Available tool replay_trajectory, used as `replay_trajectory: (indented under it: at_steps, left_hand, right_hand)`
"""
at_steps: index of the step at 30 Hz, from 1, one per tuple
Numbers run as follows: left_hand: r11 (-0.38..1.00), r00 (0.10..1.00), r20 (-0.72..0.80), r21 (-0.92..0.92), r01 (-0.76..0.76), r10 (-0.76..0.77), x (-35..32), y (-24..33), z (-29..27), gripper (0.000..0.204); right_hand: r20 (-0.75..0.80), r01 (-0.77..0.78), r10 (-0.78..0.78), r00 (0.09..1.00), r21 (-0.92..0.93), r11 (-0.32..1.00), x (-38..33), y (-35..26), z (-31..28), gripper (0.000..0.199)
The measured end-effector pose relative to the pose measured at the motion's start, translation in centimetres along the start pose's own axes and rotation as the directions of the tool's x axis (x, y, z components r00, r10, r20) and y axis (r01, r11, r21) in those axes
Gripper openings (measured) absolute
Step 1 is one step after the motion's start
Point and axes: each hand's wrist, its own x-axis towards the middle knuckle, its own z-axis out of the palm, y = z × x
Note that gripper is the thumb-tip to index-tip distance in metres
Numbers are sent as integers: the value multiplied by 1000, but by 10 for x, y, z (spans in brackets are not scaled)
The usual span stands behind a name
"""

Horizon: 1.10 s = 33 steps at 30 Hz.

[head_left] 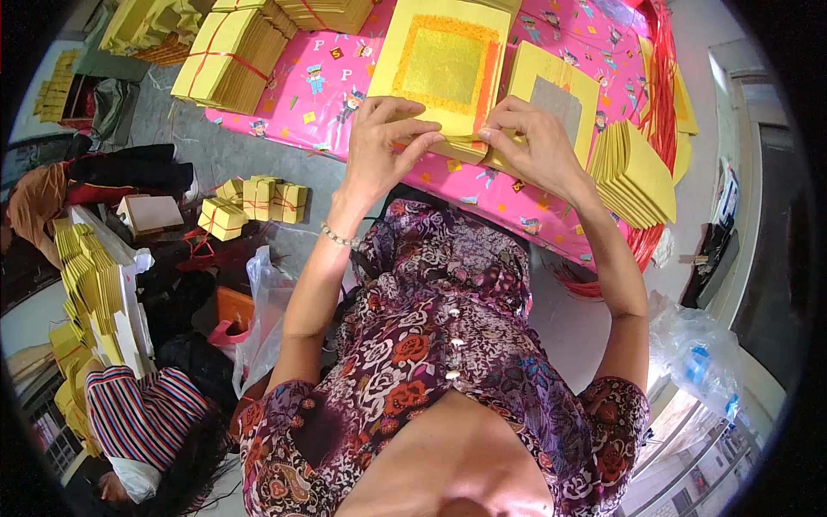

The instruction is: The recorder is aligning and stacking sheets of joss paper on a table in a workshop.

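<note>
Paper is handled at the near edge of the pink patterned surface (319, 103). A thick stack of yellow square sheets with a gold centre (444, 73) is pinched by the left hand (383, 142) and the right hand (530, 142), apparently to align its edges. Its long axis is directed away from the body, lying flat.

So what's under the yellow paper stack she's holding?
The stack lies on a pink patterned tablecloth, which shows all around it. Both hands, left and right, grip its near edge. Whatever lies directly beneath the stack is covered.
</note>
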Motion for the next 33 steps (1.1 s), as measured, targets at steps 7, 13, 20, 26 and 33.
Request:
replay_trajectory:
  at_steps: [7,13,20,26,33]
  left_hand:
    - [999,1000,-20,44,3,-2,-2,-1,-4,18]
    - [991,994,2,75,-110,110,3,1,-7,29]
    - [972,991,63,198,-127,117,9,-5,-7,20]
    - [924,980,122,330,-192,160,22,-2,-24,29]
    - [911,963,100,313,-269,250,35,22,-30,26]
  right_hand:
    - [16,13,-13,1000,2,1000,3,0,5,25]
    - [-129,59,-78,989,-145,988,1,-8,5,19]
    - [-80,-19,8,997,-145,989,8,-15,-5,20]
    - [-192,199,-230,954,-171,965,22,-32,2,26]
    - [-99,106,-122,988,-155,982,13,-25,-14,23]
